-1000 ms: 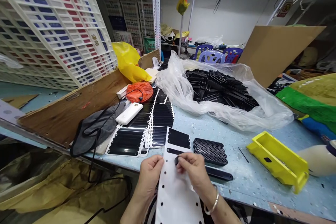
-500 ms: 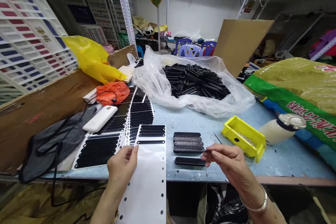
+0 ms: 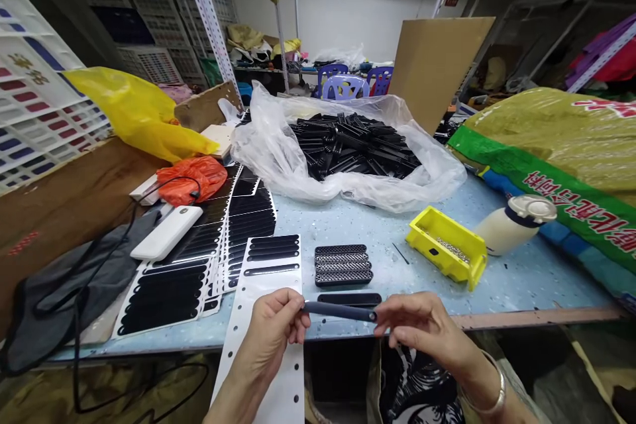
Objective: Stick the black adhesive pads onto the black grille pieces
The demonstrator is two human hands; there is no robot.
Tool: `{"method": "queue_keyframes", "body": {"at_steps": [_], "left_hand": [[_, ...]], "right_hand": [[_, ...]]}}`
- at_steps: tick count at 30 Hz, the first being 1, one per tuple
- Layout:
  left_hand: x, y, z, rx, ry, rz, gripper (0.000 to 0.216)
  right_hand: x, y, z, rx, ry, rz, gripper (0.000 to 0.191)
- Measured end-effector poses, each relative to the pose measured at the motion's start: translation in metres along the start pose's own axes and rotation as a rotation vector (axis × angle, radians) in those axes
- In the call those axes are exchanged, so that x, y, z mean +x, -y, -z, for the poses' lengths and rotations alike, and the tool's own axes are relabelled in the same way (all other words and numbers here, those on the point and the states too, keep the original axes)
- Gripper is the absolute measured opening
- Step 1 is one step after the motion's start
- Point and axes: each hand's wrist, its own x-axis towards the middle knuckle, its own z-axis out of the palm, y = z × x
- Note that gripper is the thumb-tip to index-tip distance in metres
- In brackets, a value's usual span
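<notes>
A thin black sticker strip [image 3: 340, 310], rounded with a small hole at its right end, spans the gap between my two hands. My left hand [image 3: 278, 318] pinches its left end between thumb and fingers. At the other end, the fingertips of my right hand [image 3: 422, 324] close around the tip. Below the left hand lies a white backing sheet [image 3: 278, 288] with several matching strips near its top. Just behind the held strip rests a flat black bar [image 3: 350, 298] on the table. Beyond it sits a block of black perforated bars [image 3: 342, 265], side by side.
A clear plastic bag [image 3: 328, 192] holds a heap of black plastic parts [image 3: 352, 146]. To the right are a yellow bin [image 3: 447, 248] with small metal pieces and a pale bottle [image 3: 511, 225]. Strip sheets [image 3: 163, 291] and a white power bank [image 3: 166, 233] lie left.
My left hand has moved right, off the backing sheet's edge, and now holds the strip out over the table's front. My right hand has come down to the strip's other end. The view has shifted.
</notes>
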Motion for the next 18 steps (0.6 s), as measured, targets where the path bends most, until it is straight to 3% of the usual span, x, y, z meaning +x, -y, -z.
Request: {"method": "queue_keyframes", "body": {"at_steps": [2, 6, 10, 18], "left_hand": [[0.003, 0.000, -0.002, 0.008, -0.021, -0.016, 0.035], [0.007, -0.002, -0.010, 0.022, 0.010, -0.008, 0.033], [0.010, -0.003, -0.017, 0.006, 0.022, -0.011, 0.035], [0.016, 0.005, -0.015, -0.009, 0.029, -0.006, 0.036]], "right_hand": [[0.000, -0.001, 0.006, -0.160, -0.118, 0.049, 0.022], [0.011, 0.001, 0.000, -0.549, -0.310, 0.330, 0.022], [0.025, -0.003, -0.014, -0.712, -0.208, 0.510, 0.026], [0.029, -0.014, -0.019, -0.822, -0.078, 0.445, 0.017]]}}
